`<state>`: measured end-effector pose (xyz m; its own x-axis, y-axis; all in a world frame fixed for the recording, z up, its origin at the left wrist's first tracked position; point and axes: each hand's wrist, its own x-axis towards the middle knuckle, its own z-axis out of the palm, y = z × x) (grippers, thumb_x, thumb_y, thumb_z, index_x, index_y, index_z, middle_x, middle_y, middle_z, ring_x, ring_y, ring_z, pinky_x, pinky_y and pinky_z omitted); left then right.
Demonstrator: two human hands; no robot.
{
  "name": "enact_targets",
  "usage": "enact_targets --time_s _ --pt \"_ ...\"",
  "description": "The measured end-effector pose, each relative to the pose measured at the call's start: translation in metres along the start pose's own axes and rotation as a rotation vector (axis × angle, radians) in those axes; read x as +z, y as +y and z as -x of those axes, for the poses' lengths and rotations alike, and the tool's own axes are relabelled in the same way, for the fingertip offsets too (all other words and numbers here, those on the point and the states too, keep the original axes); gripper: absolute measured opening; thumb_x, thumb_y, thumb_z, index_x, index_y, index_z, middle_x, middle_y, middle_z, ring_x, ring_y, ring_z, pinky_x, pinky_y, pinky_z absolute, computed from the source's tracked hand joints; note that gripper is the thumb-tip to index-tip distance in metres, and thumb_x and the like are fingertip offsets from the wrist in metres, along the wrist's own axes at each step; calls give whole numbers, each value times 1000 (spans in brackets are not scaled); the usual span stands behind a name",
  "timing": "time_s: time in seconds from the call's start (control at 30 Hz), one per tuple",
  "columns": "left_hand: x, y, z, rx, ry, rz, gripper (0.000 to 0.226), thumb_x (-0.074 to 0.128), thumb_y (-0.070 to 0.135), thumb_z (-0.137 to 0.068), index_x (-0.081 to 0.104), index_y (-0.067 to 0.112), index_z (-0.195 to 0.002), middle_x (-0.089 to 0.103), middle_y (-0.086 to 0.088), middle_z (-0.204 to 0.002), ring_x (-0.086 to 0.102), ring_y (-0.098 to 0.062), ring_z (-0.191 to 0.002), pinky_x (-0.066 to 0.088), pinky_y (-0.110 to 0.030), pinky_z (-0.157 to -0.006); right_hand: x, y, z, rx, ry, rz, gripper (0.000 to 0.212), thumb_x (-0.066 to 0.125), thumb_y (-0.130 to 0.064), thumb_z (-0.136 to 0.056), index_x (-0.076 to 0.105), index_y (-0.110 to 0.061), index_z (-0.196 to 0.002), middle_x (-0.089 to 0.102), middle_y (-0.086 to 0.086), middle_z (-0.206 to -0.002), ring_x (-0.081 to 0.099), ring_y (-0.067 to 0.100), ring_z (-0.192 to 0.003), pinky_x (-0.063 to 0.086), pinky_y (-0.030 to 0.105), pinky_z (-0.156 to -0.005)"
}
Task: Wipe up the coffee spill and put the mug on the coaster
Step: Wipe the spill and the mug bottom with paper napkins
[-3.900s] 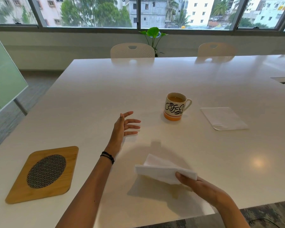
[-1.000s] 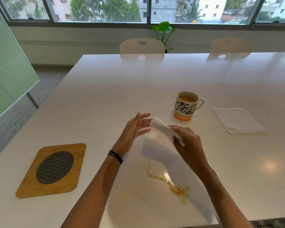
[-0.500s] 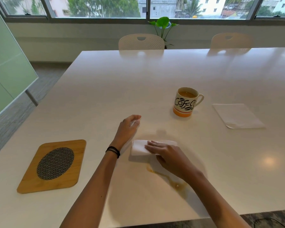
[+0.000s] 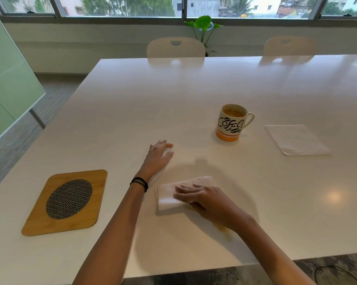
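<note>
A folded white napkin (image 4: 169, 197) lies flat on the white table (image 4: 194, 95), and my right hand (image 4: 204, 199) presses down on it with flat fingers. A brown streak of the coffee spill (image 4: 222, 228) shows beside my right wrist; the rest is under the hand and napkin. My left hand (image 4: 158, 156) rests on the table just beyond, fingers loosely curled, holding nothing. The mug (image 4: 231, 122), white with black lettering and an orange base, stands upright with coffee in it, farther right. The wooden coaster (image 4: 65, 202) with a dark woven oval lies at the near left.
A second white napkin (image 4: 295, 139) lies flat to the right of the mug. Two pale chairs (image 4: 175, 47) stand at the table's far edge, with a green plant (image 4: 203, 23) by the window. The near table edge runs just under my forearms.
My right hand brought the napkin down from the air onto the table and has slid it toward me over the upper part of the spill. My left hand stays resting beyond it.
</note>
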<state>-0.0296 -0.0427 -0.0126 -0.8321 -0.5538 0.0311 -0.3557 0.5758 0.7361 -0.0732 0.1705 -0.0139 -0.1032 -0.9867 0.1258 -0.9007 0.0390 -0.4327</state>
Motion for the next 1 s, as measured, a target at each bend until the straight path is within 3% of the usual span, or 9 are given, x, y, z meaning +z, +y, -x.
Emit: enact_targets --time_s 0.13,0.23,0.33,0.4,0.47,0.57,0.77,1.0 --pt "-1 1 1 2 -36 34 33 46 18 -95 53 10 -127 32 -10 -150 21 -19 -142 -2 -34 -115 3 -4 7 -70 -63 -28 39 52 -19 -93 47 -31 -130 45 -10 -140 39 10 -131 24 29 -109" --pt "-2 2 1 0 -53 70 33 45 19 -96 53 11 -127 31 -8 -151 18 -17 -143 -4 -35 -116 1 -5 13 -121 -141 -83 38 51 -17 -94 49 -30 -129 45 -12 -139 33 -5 -130 17 19 -112" --pt "-1 2 2 1 -54 77 33 44 20 -97 52 12 -127 31 -8 -151 18 -16 -143 -3 -34 -116 -12 -3 16 -102 -185 -143 37 52 -16 -93 51 -31 -127 47 -17 -136 39 -6 -127 18 15 -112" --pt "-1 3 2 0 -53 77 33 44 19 -96 53 11 -127 32 -8 -150 19 -16 -142 -3 -34 -116 -23 -2 16 -72 -98 -197 39 52 -13 -92 52 -30 -127 49 -18 -134 47 -4 -122 23 14 -110" --pt "-2 3 2 -7 -57 103 32 45 20 -96 54 12 -126 34 -7 -149 22 -17 -141 0 -38 -119 -29 1 16 -10 123 -244 40 53 -9 -91 53 -30 -126 53 -16 -131 50 -3 -119 35 16 -105" --pt "-3 3 1 -36 -86 227 31 46 22 -96 55 16 -125 39 -3 -146 27 -19 -139 18 -44 -117 -26 2 15 133 333 -192 42 55 -5 -90 58 -32 -122 57 -14 -128 51 0 -120 45 22 -100" --pt "-2 1 0 -46 -106 282 30 47 23 -96 54 18 -125 41 -2 -144 32 -18 -136 25 -40 -115 -4 -3 17 120 113 0 39 54 -12 -91 53 -29 -127 52 -8 -134 48 9 -125 29 19 -102" --pt "-1 -3 -2 -52 -114 285 29 46 24 -96 53 22 -124 41 -1 -144 32 -17 -136 25 -41 -115 2 -12 24 -21 17 -11 39 54 -14 -91 51 -29 -127 51 -10 -134 46 4 -124 29 19 -101"
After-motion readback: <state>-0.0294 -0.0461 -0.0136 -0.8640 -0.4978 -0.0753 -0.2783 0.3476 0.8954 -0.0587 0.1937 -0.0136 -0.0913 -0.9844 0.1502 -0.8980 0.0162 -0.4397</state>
